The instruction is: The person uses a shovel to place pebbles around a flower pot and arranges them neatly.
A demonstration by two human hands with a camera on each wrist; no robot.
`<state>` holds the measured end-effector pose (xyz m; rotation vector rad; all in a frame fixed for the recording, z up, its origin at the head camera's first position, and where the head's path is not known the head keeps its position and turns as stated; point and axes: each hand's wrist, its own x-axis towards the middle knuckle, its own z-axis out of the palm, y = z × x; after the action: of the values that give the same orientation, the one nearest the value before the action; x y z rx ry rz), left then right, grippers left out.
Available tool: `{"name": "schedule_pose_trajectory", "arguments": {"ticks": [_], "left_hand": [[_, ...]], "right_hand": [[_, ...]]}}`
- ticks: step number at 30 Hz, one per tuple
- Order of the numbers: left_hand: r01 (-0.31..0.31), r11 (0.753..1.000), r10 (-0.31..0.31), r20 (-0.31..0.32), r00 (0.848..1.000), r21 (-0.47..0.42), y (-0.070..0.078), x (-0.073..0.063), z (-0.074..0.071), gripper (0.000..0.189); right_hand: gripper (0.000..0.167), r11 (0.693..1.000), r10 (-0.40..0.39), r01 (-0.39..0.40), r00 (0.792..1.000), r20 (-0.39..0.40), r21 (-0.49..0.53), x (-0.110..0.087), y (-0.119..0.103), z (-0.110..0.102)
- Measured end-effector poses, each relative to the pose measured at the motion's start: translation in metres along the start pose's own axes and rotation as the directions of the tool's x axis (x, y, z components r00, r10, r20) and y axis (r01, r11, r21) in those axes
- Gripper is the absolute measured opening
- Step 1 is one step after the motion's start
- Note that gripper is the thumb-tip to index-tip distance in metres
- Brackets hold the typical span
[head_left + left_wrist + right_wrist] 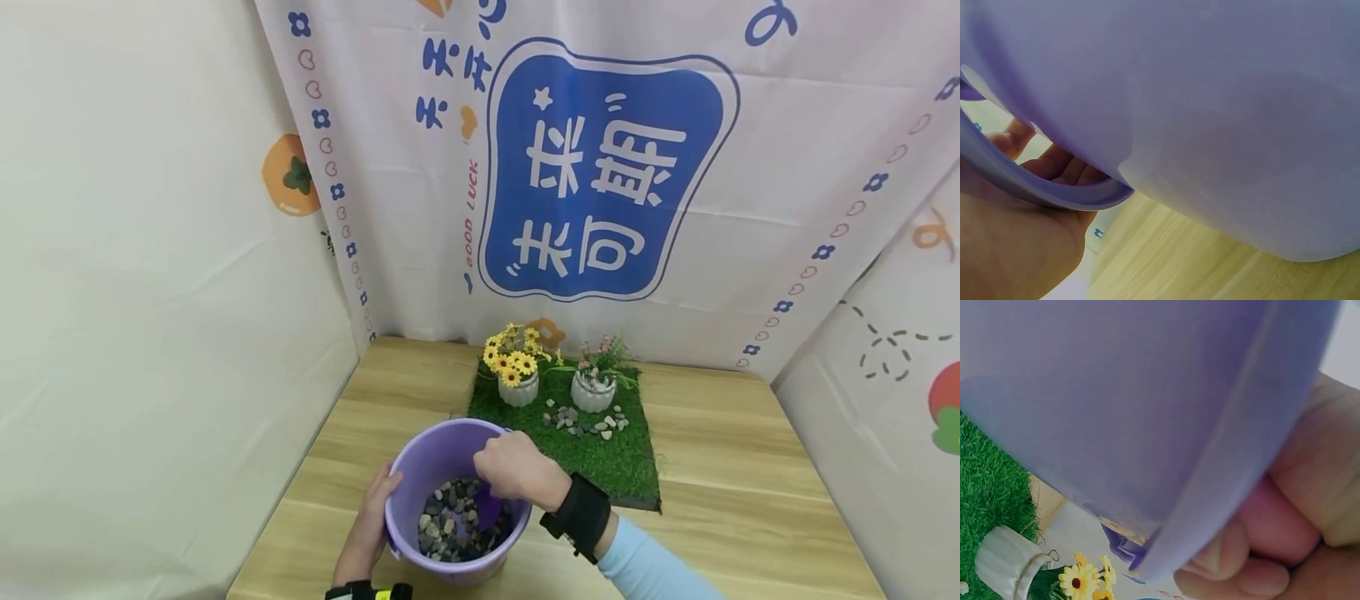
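A purple bucket [431, 450] stands on the wooden table, its mouth toward the head camera. Inside lie many grey, dark and pale pebbles [448, 527]. My left hand [372, 504] grips the bucket's left rim with the thumb at the edge; the left wrist view has its fingers [1054, 164] behind the bucket's handle [1054, 192]. Over the right rim, my right hand [517, 468] is curled round a toy shovel, whose purple blade [489, 508] points down among the pebbles. A pink part [1279, 525], seemingly its handle, shows within that fist in the right wrist view.
Behind the bucket lies a green turf mat [622, 467]. On it stand a white pot with yellow flowers [517, 387], a white pot with pink flowers [592, 392], and a cluster of pebbles [577, 423]. Cloth-covered walls [420, 275] enclose the table [720, 467].
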<state>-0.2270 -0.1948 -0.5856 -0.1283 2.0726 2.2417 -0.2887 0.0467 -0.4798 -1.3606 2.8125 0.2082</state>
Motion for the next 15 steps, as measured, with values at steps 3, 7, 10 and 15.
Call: {"name": "schedule_pose_trajectory", "arguments": {"ticks": [3, 7, 10, 15], "left_hand": [[-0.006, 1.0, 0.006, -0.003, 1.0, 0.001, 0.001, 0.0, 0.0, 0.056], [-0.009, 1.0, 0.009, 0.003, 1.0, 0.018, 0.001, 0.0, 0.0, 0.058], [-0.004, 1.0, 0.003, 0.002, 1.0, 0.025, 0.0, 0.0, 0.0, 0.058], [0.001, 0.999, -0.001, -0.015, 1.0, 0.034, 0.0, 0.001, 0.001, 0.055]], "right_hand": [[0.045, 0.999, -0.026, 0.027, 0.999, -0.029, 0.039, 0.003, 0.0, 0.008], [0.036, 0.99, -0.06, 0.064, 0.998, -0.036, 0.127, 0.006, -0.004, 0.025], [0.036, 0.987, -0.037, 0.041, 0.999, -0.028, 0.152, 0.008, -0.009, 0.035], [0.039, 0.99, -0.001, -0.003, 1.0, 0.026, 0.141, 0.01, -0.012, 0.036]]}}
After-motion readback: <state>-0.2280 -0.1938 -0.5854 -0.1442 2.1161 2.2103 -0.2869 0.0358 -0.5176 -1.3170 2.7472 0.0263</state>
